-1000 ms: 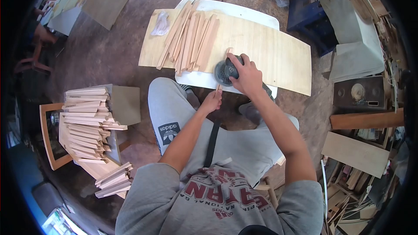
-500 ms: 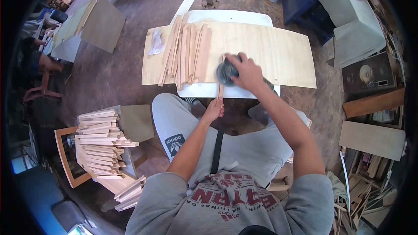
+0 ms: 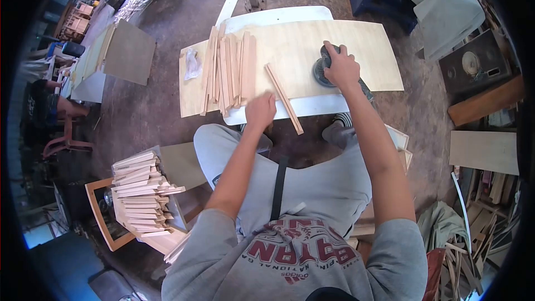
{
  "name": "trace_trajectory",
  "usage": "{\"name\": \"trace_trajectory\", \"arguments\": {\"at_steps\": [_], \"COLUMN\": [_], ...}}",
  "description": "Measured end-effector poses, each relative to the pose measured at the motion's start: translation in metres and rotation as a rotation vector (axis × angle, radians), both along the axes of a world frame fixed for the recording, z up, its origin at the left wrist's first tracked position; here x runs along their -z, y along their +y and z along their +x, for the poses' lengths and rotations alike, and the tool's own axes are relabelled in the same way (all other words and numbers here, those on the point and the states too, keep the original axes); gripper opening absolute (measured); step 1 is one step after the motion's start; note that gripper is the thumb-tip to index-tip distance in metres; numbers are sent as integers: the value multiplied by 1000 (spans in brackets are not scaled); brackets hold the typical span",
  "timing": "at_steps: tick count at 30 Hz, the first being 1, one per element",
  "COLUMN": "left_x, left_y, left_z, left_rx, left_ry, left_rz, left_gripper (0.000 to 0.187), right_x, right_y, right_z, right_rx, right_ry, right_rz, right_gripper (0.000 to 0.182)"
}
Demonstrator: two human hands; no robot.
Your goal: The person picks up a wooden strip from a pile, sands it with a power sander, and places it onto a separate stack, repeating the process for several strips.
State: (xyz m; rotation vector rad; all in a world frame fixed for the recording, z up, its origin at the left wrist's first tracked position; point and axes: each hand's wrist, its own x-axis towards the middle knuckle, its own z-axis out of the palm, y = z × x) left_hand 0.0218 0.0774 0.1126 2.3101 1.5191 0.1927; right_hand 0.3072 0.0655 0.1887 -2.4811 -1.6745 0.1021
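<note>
Strip pile (image 3: 228,69) on board (image 3: 373,56), sander (image 3: 321,72) right, single strip (image 3: 284,99) between

A gray short-sleeved shirt (image 3: 295,267) with dark red lettering (image 3: 304,248) pairs with gray pants (image 3: 320,181), a black strap (image 3: 279,189) and striped socks (image 3: 343,119).

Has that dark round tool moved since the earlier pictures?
Yes: the round tool has moved right across the board, farther from the pile of wooden strips.

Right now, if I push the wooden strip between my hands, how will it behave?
The strip looks thin and straight, so probably light and stiff. Its flat sides suggest sliding, not rolling. Overhanging the table, its near end might tip if pressed.
</note>
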Motion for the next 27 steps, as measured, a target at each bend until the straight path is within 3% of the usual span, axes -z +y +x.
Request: {"name": "trace_trajectory", "arguments": {"at_steps": [1, 2, 5, 6, 9, 10, 12, 15, 19, 21, 24, 27], "left_x": [-13, -14, 23, 21, 8, -4, -28, -52, 4, 37, 52, 67], "left_y": [9, 23, 59, 66, 79, 77, 69, 41, -13, -32, -63, -74], "left_z": [6, 12, 16, 17, 11, 6, -4, -22, -40, -38, -22, -28], "left_rx": [99, 235, 450, 489, 652, 640, 601, 346, -9, -125, -439, -334], "left_ry": [-175, -151, 266, 284, 449, 430, 388, 252, -213, -291, -728, -724], "left_rz": [139, 180, 457, 359, 496, 402, 218, -136, 10, -258, -931, -924], "left_gripper": [36, 50, 50, 42, 34, 32, 33, 42, 47, 44, 40, 39], "right_x": [0, -4, -1, -1, 0, 0, -2, 1, 0, 1, -12, -28], "right_y": [-3, -7, -11, -11, -14, -15, -18, -19, -20, -17, -15, -26], "right_z": [4, 6, 20, 24, 35, 38, 40, 43, 32, 24, 3, -39], "right_rx": [31, 50, 98, 114, 158, 164, 165, 180, 146, 70, -38, -196], "right_ry": [2, 27, 3, 0, 1, 2, 18, 10, -9, 10, 20, 61], "right_rz": [4, 2, 6, 4, 10, 15, 51, 37, 33, 27, 23, 62], "right_gripper": [87, 84, 87, 87, 86, 85, 83, 84, 86, 87, 89, 90]}}
